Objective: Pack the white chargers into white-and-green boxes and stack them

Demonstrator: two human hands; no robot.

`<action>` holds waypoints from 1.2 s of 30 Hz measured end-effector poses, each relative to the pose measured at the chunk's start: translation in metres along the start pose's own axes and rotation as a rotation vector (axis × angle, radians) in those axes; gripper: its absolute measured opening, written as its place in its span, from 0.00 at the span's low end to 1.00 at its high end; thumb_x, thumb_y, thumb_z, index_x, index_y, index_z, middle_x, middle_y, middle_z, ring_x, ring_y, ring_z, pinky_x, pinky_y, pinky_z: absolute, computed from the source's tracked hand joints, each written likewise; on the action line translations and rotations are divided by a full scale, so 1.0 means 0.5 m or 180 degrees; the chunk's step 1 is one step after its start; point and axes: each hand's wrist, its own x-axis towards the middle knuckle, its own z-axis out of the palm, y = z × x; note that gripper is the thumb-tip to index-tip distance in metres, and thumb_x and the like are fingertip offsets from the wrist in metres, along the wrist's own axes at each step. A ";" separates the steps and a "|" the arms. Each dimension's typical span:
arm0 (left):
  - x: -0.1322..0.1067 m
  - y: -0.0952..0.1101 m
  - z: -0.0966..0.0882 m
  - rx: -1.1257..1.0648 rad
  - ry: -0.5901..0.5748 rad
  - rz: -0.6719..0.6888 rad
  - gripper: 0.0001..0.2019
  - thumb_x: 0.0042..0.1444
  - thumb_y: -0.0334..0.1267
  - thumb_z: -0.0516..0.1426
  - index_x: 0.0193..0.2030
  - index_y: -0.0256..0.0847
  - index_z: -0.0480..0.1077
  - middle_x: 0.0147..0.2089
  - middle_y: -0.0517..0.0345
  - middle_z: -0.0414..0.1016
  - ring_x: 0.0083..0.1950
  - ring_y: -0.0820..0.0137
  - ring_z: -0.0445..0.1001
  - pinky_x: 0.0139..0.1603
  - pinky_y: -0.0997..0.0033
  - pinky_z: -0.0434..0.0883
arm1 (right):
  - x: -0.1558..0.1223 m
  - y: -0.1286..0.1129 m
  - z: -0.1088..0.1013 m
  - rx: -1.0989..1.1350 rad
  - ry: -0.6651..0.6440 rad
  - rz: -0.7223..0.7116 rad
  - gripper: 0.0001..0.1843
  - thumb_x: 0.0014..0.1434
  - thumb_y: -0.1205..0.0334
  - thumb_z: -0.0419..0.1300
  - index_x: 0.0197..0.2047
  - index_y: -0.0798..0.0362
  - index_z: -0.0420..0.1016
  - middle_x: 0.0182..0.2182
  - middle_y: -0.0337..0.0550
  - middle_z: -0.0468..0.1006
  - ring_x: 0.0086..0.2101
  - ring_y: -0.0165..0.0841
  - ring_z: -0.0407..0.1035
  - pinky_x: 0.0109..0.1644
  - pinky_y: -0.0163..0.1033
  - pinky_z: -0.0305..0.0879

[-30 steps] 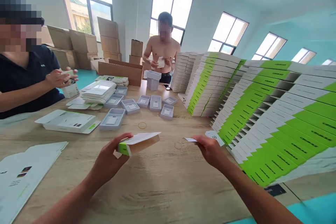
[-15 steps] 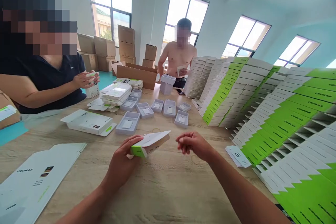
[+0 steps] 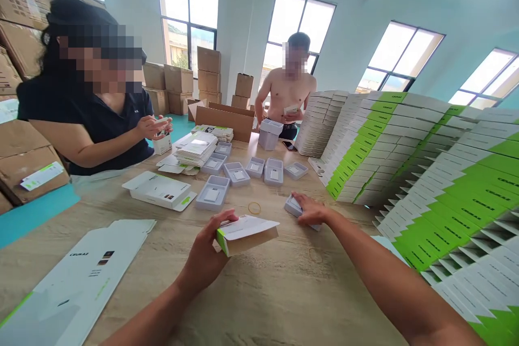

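1. White box (image 3: 248, 232) with a green edge is held above the table (image 3: 263, 297) by the left hand (image 3: 205, 254), whose fingers are closed round its near end, thumb on top (its brown open side is turned to the right).
2. A small grey tray (image 3: 292, 206) on the table is partly covered by the right hand (image 3: 312, 211), which is laid on it with fingers loosely bent; whether the tray is gripped cannot be told.
3. A rubber band (image 3: 254, 207) is seen on the wood between the two hands, just beyond the box.
4. More grey trays (image 3: 239, 174) are spread farther back, beside an opened white carton (image 3: 160, 190).
5. Flat cartons (image 3: 77, 281) are laid at the near left, and stacked boxes (image 3: 365, 140) are banked along the right.
6. A co-worker's hands (image 3: 153, 127) are occupied with a small item at the left side of the table, and another person's hands (image 3: 290, 113) at its far end.
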 end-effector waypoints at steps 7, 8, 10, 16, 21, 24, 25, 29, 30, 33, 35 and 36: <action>0.007 -0.011 -0.001 0.0834 -0.0026 0.0977 0.27 0.52 0.21 0.59 0.57 0.48 0.73 0.57 0.51 0.77 0.59 0.60 0.73 0.59 0.58 0.74 | -0.285 -0.047 0.013 0.0861 0.0218 -0.0789 0.42 0.48 0.67 0.63 0.67 0.49 0.62 0.59 0.47 0.73 0.49 0.40 0.73 0.55 0.42 0.67; 0.008 -0.011 -0.001 0.0958 -0.0052 0.1142 0.27 0.53 0.21 0.58 0.58 0.48 0.72 0.57 0.51 0.76 0.59 0.60 0.73 0.59 0.57 0.74 | -0.335 -0.062 0.015 0.1083 0.0241 -0.0949 0.41 0.46 0.67 0.64 0.65 0.47 0.65 0.59 0.46 0.73 0.49 0.40 0.73 0.56 0.42 0.67; 0.007 -0.006 0.002 0.1152 -0.0116 0.1447 0.26 0.56 0.21 0.58 0.60 0.48 0.71 0.59 0.50 0.75 0.61 0.59 0.71 0.59 0.56 0.74 | -0.416 -0.095 0.022 0.1364 0.0330 -0.1148 0.41 0.43 0.69 0.65 0.63 0.47 0.68 0.59 0.46 0.73 0.52 0.42 0.71 0.60 0.44 0.65; -0.014 0.026 0.009 0.1605 -0.0217 0.2060 0.27 0.58 0.20 0.55 0.62 0.46 0.69 0.59 0.47 0.74 0.62 0.57 0.70 0.59 0.52 0.74 | -0.512 -0.154 0.055 0.1363 0.0836 -0.0817 0.36 0.44 0.67 0.65 0.59 0.53 0.69 0.53 0.49 0.76 0.52 0.43 0.70 0.60 0.47 0.65; -0.035 0.072 0.007 0.2004 -0.0219 0.2432 0.25 0.59 0.23 0.56 0.62 0.46 0.69 0.59 0.46 0.75 0.62 0.55 0.71 0.60 0.49 0.73 | -0.544 -0.162 0.106 0.1404 0.1457 -0.0747 0.47 0.45 0.71 0.63 0.68 0.53 0.54 0.66 0.57 0.62 0.65 0.47 0.59 0.68 0.52 0.59; -0.050 0.103 0.014 0.2143 -0.0305 0.2556 0.24 0.59 0.24 0.57 0.61 0.49 0.70 0.58 0.48 0.77 0.62 0.55 0.72 0.60 0.50 0.72 | -0.551 -0.174 0.130 0.1260 0.1729 -0.0820 0.60 0.44 0.73 0.63 0.75 0.51 0.36 0.75 0.59 0.40 0.73 0.51 0.40 0.71 0.59 0.50; -0.056 0.112 0.018 0.2141 -0.0382 0.2561 0.24 0.59 0.25 0.57 0.61 0.49 0.71 0.58 0.49 0.77 0.62 0.55 0.72 0.60 0.51 0.72 | -0.554 -0.180 0.132 0.1241 0.1775 -0.0843 0.63 0.44 0.74 0.63 0.76 0.49 0.32 0.75 0.59 0.36 0.73 0.52 0.37 0.71 0.61 0.51; -0.086 0.141 0.038 0.1816 -0.0440 0.2156 0.24 0.57 0.25 0.57 0.59 0.50 0.73 0.58 0.50 0.78 0.61 0.56 0.72 0.61 0.50 0.71 | -0.578 -0.198 0.117 0.1382 0.1878 -0.1042 0.67 0.48 0.67 0.70 0.76 0.43 0.26 0.76 0.57 0.32 0.73 0.55 0.37 0.70 0.66 0.52; -0.093 0.147 0.042 0.1647 -0.0404 0.1942 0.24 0.57 0.25 0.58 0.58 0.49 0.74 0.57 0.50 0.78 0.60 0.56 0.72 0.60 0.50 0.71 | -0.589 -0.198 0.110 0.1485 0.1960 -0.1062 0.67 0.49 0.63 0.72 0.76 0.42 0.27 0.76 0.56 0.34 0.73 0.55 0.37 0.70 0.66 0.51; -0.115 0.164 0.053 0.1044 -0.0583 0.1163 0.22 0.54 0.27 0.60 0.54 0.48 0.77 0.54 0.51 0.79 0.57 0.58 0.75 0.57 0.55 0.75 | -0.622 -0.186 0.099 0.1874 0.2360 -0.1172 0.58 0.55 0.53 0.71 0.76 0.41 0.36 0.75 0.52 0.41 0.73 0.51 0.38 0.73 0.63 0.47; -0.131 0.175 0.060 0.0696 -0.0782 0.0665 0.21 0.50 0.27 0.60 0.51 0.47 0.79 0.53 0.50 0.79 0.55 0.59 0.76 0.52 0.58 0.76 | -0.635 -0.175 0.105 0.2112 0.2481 -0.1427 0.54 0.56 0.46 0.70 0.75 0.41 0.41 0.75 0.51 0.45 0.73 0.50 0.41 0.73 0.61 0.47; -0.139 0.180 0.064 0.0533 -0.0829 0.0445 0.21 0.49 0.27 0.60 0.49 0.46 0.80 0.53 0.50 0.79 0.55 0.59 0.77 0.50 0.60 0.77 | -0.638 -0.170 0.112 0.2232 0.2514 -0.1595 0.55 0.55 0.40 0.69 0.75 0.41 0.42 0.74 0.52 0.47 0.72 0.50 0.43 0.73 0.61 0.48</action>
